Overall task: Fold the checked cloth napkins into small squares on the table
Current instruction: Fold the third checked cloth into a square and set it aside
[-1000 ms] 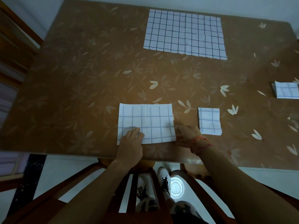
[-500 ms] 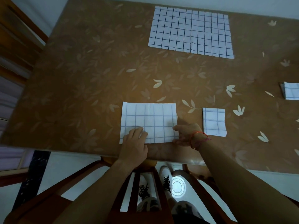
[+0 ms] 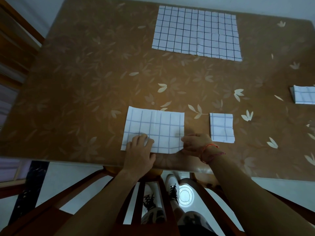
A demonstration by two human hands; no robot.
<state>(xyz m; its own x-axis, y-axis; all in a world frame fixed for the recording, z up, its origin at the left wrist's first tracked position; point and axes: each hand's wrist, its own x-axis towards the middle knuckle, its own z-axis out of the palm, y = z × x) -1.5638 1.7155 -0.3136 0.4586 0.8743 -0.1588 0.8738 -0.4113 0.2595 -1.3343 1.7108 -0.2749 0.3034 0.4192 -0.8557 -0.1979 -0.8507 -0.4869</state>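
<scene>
A half-folded white checked napkin (image 3: 154,126) lies near the table's front edge. My left hand (image 3: 139,153) rests flat on its lower left part, fingers pressing the cloth. My right hand (image 3: 196,143), with a red thread at the wrist, pinches the napkin's lower right corner, which is slightly lifted. A small folded square napkin (image 3: 221,127) lies just right of my right hand. A large unfolded checked napkin (image 3: 196,33) is spread at the far side. Another folded napkin (image 3: 304,97) sits at the right edge of view.
The brown table (image 3: 85,91) has a pale leaf pattern and a glossy top. Below its front edge (image 3: 68,161) stands a wooden chair (image 3: 119,193), with my shoes on the white floor. Wooden furniture stands at the far left.
The camera has shifted a little, so everything sits lower in view. My right hand has closed on the napkin's lower right corner and raised it slightly. My left hand stays pressed on the cloth.
</scene>
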